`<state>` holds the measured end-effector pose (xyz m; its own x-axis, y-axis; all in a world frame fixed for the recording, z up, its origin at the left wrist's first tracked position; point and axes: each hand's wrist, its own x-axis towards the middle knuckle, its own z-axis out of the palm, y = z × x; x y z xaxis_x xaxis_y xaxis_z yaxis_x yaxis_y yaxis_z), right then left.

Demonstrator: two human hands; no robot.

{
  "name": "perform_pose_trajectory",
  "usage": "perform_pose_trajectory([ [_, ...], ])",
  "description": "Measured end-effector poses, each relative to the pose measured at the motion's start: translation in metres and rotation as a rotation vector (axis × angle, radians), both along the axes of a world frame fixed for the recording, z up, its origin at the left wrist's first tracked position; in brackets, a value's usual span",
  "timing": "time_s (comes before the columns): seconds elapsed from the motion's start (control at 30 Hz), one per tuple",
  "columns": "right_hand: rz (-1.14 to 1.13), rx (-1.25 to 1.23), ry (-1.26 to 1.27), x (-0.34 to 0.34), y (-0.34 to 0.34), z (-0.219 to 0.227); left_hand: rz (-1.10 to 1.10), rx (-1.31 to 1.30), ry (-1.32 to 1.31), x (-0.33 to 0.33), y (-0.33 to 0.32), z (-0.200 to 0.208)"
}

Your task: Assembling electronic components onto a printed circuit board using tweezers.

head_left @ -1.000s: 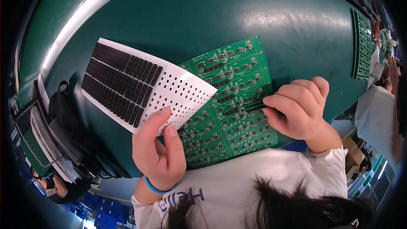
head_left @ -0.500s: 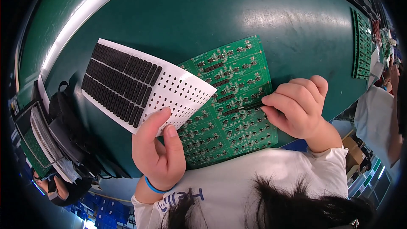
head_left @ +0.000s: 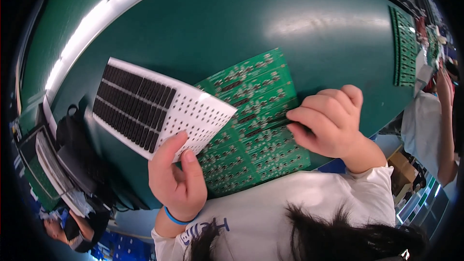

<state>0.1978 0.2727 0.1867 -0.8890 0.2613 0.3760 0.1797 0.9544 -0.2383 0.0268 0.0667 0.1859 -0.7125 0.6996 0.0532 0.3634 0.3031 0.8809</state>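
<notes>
My left hand [head_left: 178, 176] pinches the lower edge of a white backing sheet [head_left: 195, 116] between thumb and fingers. Rows of black oblong pads [head_left: 137, 99] cover the sheet's left part, while its right part shows only small square holes. Beneath the sheet's right end lies a green circuit board panel [head_left: 270, 79], partly hidden by it. Several black pads sit on the panel in a column near its middle. My right hand [head_left: 331, 123] is closed in a pinch on dark tweezers [head_left: 274, 126], whose tip is over the panel beside the lowest of these pads; blur hides the exact contact.
The panel lies on a green tabletop [head_left: 208, 24]. A black bag [head_left: 79, 140] and a rack with papers [head_left: 48, 164] stand at the left edge. More green boards [head_left: 402, 46] lie far right, near another person's arm [head_left: 445, 130]. Another person shows at lower left.
The whole view has shifted slightly, with the panel and both hands appearing a little farther left. Both hands keep their holds, and the tweezers remain over the same pad area.
</notes>
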Motion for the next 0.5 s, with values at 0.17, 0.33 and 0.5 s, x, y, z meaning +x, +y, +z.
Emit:
perform_pose_trajectory([
  [0.17,0.053,-0.063,0.087,0.000,0.002,-0.015,0.080,-0.079,-0.222,0.001,-0.003,-0.003],
  [0.33,0.031,-0.092,0.154,0.008,0.010,-0.016,0.022,0.025,-0.189,0.002,0.008,-0.015],
  [0.5,-0.246,-0.031,0.095,0.014,0.026,-0.004,-0.064,0.093,-0.141,-0.009,0.025,-0.018],
])
